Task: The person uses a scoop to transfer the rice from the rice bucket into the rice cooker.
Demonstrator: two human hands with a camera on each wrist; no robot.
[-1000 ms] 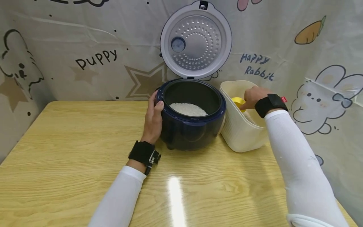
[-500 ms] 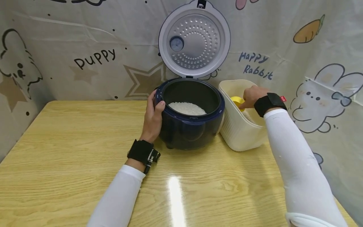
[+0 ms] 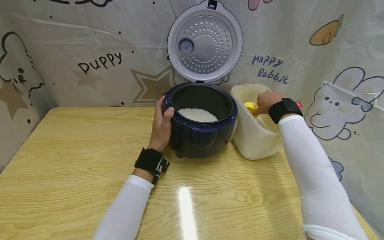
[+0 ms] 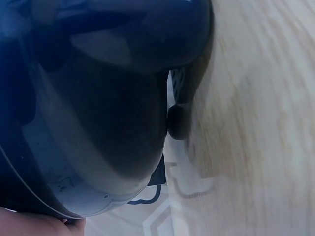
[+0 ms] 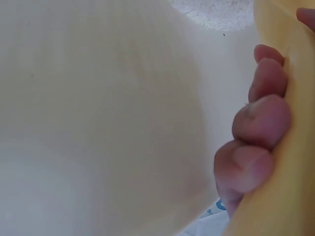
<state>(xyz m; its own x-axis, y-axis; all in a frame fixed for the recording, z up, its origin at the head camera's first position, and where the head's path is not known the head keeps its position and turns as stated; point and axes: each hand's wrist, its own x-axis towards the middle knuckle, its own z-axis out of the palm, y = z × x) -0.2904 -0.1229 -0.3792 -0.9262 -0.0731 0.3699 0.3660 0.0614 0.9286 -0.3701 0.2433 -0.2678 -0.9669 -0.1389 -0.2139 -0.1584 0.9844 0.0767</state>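
Rice cooker (image 3: 195,143), dark blue, one, at centre of the head view on a wood-grain worktop (image 3: 90,160); its lid (image 3: 207,46) raised at upper centre; white rice (image 3: 198,115) in the bottom of its pot. Cream bin (image 3: 256,143), one, just to the right of the cooker, long axis slanting from upper left to lower right of the frame; pale grains (image 5: 221,12) inside, seen at the top of the right wrist view. Yellow cup (image 3: 248,106), one, inside the bin near its left wall; mostly hidden, its own long axis not to be made out. Right hand (image 3: 268,101), reaching in over the bin's rim, its grip curled on the cup, fingertips (image 5: 266,120) against the yellow surface; left hand (image 3: 161,128), laid along the cooker's left side, thumb and fingers extended, its grip not wrapped round anything. Governing relation: the pot lies left of the cup and the right grip, with the bin's left wall between; the right hand is the nearer to the cup, the left being across the cooker.
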